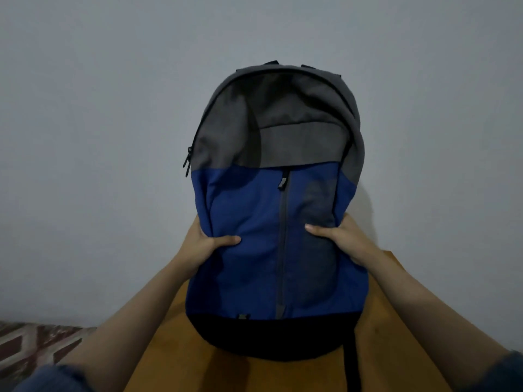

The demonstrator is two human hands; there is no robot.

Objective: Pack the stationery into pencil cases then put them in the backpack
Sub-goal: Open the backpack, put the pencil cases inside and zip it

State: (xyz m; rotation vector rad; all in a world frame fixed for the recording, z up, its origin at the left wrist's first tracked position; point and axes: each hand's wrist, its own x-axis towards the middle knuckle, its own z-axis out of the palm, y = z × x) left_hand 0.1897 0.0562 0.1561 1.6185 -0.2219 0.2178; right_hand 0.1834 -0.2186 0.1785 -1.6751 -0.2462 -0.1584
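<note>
A backpack (271, 210) with a grey top, blue middle and black bottom stands upright in front of me, its base on a wooden table (175, 360). My left hand (203, 244) grips its left side, thumb across the blue front. My right hand (342, 239) grips its right side the same way, thumb on the front panel. The main zipper runs closed round the grey top, with its pullers at the left edge. The front pocket zipper runs down the middle. No pencil case or stationery is in sight.
A plain grey wall (99, 137) fills the background close behind the backpack. A patterned red and white fabric (31, 346) lies at the lower left beside the table. A black strap (352, 366) hangs down from the backpack's right bottom.
</note>
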